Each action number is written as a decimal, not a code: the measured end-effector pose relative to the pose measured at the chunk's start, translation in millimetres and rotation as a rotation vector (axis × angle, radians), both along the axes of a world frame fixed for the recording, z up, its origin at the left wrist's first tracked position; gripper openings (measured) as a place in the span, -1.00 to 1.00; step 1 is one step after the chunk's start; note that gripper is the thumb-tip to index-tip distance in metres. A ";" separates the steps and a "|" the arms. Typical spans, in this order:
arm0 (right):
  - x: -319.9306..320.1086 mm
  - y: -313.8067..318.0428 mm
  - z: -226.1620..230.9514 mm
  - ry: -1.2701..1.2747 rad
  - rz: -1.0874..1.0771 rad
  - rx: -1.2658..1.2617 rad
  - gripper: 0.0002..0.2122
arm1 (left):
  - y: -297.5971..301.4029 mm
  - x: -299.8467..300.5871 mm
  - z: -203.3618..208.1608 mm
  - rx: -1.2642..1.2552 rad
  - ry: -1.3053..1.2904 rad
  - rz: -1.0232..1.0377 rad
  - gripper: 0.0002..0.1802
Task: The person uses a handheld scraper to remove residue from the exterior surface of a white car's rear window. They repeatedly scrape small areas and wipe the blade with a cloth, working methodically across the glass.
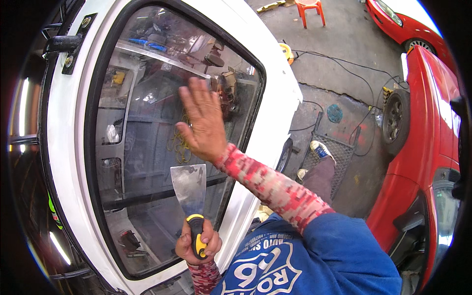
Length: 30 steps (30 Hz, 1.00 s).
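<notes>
My left hand (184, 246) is closed around the black and yellow handle of a scraper (189, 189). Its wide metal blade points up and away, in front of the glass. My right hand (202, 123) is flat with its fingers stretched out, palm toward the window glass (152, 115); whether it touches is hard to tell. A black rubber seal (93, 128) frames this large window in a white vehicle body (273, 66). Through the pane, or reflected in it, show yellow cord, a dark bar and assorted clutter.
A black hinge (65, 49) is bolted to the white body at upper left. My shoe (322, 149) rests on a metal mesh platform (344, 162). Dark cables (356, 73) cross the concrete floor. A red vehicle (413, 162) stands at right; a red plastic stool (309, 6) is farther off.
</notes>
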State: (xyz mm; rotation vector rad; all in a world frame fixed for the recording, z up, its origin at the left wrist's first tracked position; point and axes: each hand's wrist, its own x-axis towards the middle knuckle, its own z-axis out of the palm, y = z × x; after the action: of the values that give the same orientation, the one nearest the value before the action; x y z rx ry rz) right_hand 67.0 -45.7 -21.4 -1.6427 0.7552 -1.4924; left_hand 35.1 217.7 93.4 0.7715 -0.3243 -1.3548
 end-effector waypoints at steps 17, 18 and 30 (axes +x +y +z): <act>-20.4 17.3 -59.0 0.125 -0.022 0.164 -0.25 | -42.2 -9.2 1.2 0.158 -0.196 -0.022 -0.41; -19.7 13.5 -58.2 0.104 0.004 0.209 -0.25 | -42.9 -9.4 1.7 0.162 -0.205 -0.005 -0.36; -74.8 43.6 -96.7 0.088 -0.117 0.637 -0.74 | -95.3 -11.1 -22.7 0.417 -0.471 0.030 -0.27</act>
State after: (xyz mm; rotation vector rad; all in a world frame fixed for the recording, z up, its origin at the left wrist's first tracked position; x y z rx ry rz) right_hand -7.9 -2.0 -118.1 -1.1928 1.2419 -1.0946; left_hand 23.9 122.4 70.7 1.4456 -0.4005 -1.2150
